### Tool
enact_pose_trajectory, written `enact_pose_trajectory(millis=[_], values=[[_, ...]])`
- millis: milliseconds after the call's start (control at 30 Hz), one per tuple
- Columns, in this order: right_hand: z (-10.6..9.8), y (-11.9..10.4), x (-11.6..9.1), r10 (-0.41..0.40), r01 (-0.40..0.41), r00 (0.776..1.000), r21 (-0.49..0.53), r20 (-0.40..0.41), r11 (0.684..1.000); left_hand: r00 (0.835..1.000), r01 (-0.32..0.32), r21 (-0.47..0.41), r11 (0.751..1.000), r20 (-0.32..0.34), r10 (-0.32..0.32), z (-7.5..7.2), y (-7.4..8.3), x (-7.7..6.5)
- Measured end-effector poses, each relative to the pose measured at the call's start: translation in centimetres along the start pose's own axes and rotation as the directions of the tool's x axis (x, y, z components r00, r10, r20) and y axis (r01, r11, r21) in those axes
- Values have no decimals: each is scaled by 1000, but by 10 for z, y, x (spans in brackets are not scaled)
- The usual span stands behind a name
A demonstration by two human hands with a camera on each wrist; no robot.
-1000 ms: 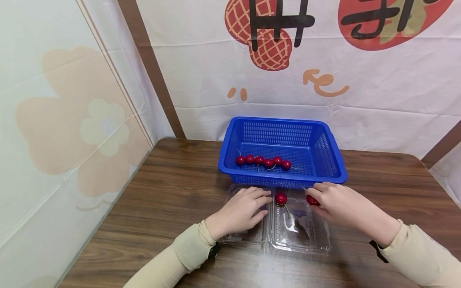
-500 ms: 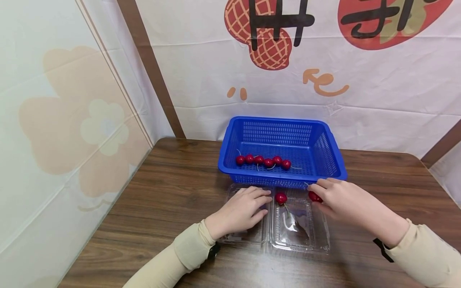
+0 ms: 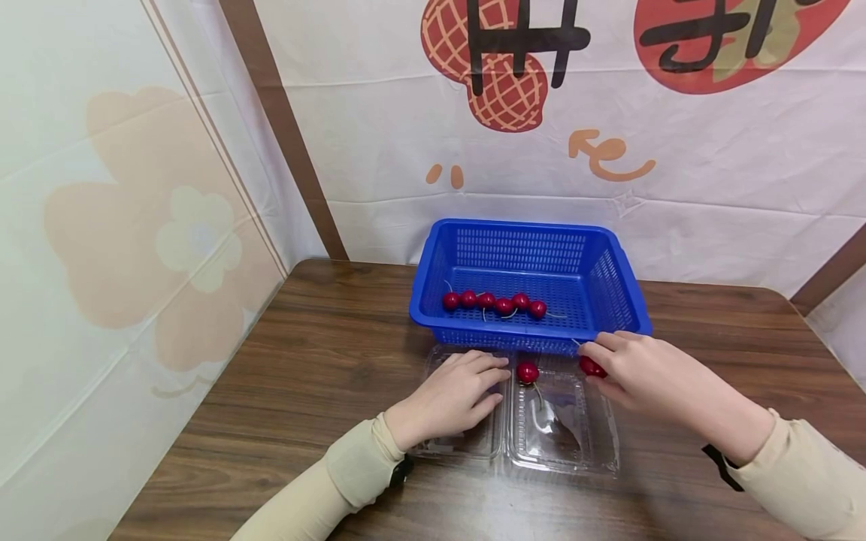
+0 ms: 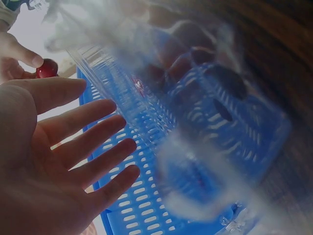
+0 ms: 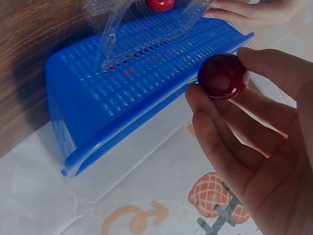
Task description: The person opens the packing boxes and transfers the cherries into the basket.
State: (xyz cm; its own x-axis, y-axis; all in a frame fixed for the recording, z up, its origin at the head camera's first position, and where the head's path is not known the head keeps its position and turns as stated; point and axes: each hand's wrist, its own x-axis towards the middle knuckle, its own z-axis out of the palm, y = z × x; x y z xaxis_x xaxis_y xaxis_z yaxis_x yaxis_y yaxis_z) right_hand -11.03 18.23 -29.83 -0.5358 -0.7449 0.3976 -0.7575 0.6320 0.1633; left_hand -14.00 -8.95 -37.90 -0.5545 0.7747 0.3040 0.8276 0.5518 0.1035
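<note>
Between thumb and fingertips my right hand (image 3: 646, 376) pinches a dark red cherry (image 5: 223, 76), held above the right part of a clear plastic clamshell box (image 3: 551, 443), close to the basket's front. My left hand (image 3: 455, 394) lies over the box's left half, palm down with fingers loosely spread; in the left wrist view the fingers (image 4: 93, 120) look extended and hold nothing. Another cherry (image 3: 528, 373) with its stem sits at the back of the box's right half. Several cherries (image 3: 504, 306) line up along the front of the blue basket (image 3: 531, 334).
The basket stands directly behind the box on a brown wooden table (image 3: 325, 361). A printed fabric backdrop (image 3: 379, 113) hangs behind the table and down its left side.
My right hand, still pinching the cherry, has shifted slightly right and away from me, up toward the basket's rim. The left hand and the cherry in the box stay in place.
</note>
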Motion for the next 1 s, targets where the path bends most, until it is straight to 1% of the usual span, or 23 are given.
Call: enact_pose_trajectory(millis=[233, 467, 600, 800, 1000], values=[[-6, 0, 3, 22, -22, 1000, -2, 19, 1000, 1000, -1, 1, 1000, -1, 1, -1, 0, 0], [-8, 6, 11, 33, -33, 999, 2, 24, 999, 1000, -5, 3, 1000, -8, 5, -1, 0, 1], [-9, 9, 15, 57, -58, 997, 8, 58, 998, 1000, -7, 3, 1000, -10, 7, -1, 1, 1], [-8, 16, 22, 94, -97, 989, 16, 116, 995, 1000, 5, -4, 1000, 8, -5, -2, 1, 0], [-6, 24, 30, 91, -95, 985, 21, 147, 995, 1000, 16, -12, 1000, 18, -15, -3, 2, 0]])
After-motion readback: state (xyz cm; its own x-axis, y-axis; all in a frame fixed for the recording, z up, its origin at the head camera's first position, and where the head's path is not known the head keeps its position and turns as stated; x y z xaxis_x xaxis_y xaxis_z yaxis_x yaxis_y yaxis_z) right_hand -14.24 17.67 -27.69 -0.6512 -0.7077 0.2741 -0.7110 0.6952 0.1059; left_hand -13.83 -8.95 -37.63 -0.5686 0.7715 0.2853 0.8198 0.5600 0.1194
